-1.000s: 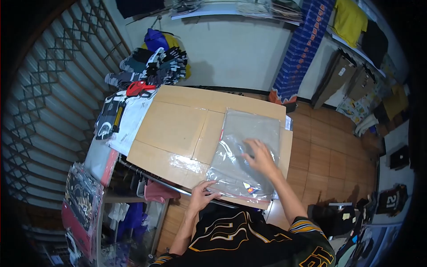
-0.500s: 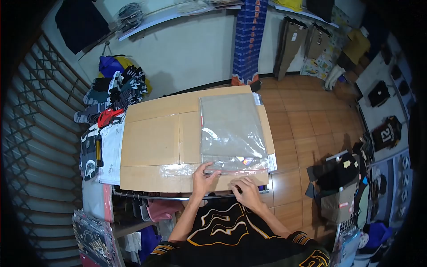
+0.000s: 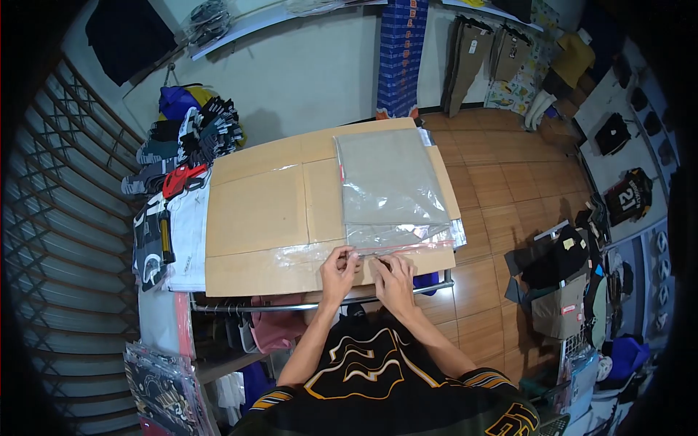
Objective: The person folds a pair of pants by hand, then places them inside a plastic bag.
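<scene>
A folded grey-beige garment in a clear plastic bag (image 3: 392, 182) lies on the right part of a flat cardboard sheet (image 3: 254, 211). A reddish strip runs along the bag's near edge. My left hand (image 3: 339, 276) is closed in a pinch on the near left corner of the bag. Just to the right, my right hand (image 3: 395, 282) has its fingers bent and pressed together on the same near edge. The fingertips partly hide the plastic they hold.
Under the cardboard runs a metal rail (image 3: 291, 307) with hanging clothes. A red tool (image 3: 183, 179), white garments (image 3: 187, 247) and a pile of socks (image 3: 211, 131) are at the left. A folding metal gate (image 3: 73, 218) borders that side. Stacked clothes (image 3: 556, 265) stand at the right.
My right hand has moved up and forward onto the bag's near edge, its fingers now at the plastic. My left hand stays at the corner. The whole view has shifted slightly.
</scene>
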Motion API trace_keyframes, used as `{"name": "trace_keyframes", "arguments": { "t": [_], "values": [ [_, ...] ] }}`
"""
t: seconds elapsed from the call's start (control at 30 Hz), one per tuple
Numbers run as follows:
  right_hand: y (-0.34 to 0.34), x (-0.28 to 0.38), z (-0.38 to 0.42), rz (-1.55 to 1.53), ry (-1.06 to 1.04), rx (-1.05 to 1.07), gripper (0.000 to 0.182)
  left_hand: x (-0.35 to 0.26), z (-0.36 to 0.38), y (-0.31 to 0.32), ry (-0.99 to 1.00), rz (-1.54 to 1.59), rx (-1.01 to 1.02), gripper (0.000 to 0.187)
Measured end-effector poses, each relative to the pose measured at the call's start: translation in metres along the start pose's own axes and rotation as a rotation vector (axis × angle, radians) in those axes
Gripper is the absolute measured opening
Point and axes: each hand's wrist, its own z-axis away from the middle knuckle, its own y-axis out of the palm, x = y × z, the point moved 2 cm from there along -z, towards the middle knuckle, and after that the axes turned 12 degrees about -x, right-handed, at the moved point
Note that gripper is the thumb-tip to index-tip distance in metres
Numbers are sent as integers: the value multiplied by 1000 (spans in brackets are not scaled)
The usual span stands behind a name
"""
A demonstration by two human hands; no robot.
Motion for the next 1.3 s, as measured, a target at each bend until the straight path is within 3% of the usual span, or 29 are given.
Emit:
{"name": "trace_keyframes", "arguments": {
  "t": [0.23,0.5,0.8,1.1,1.3],
  "values": [
    [10,8,-1,62,-17,-73,47,6,3,1,-14,88,-46,20],
    [12,12,-2,31,10,-140,40,4,4,1,36,73,-21,17],
    [19,13,-2,95,-109,-105,44,-1,5,2,68,-21,-50,14],
    [29,21,-3,182,-90,-12,51,0,6,1,102,39,-71,7],
    [37,6,-8,8,-48,-73,45,-1,5,2,115,43,-70,6]
  ]
}}
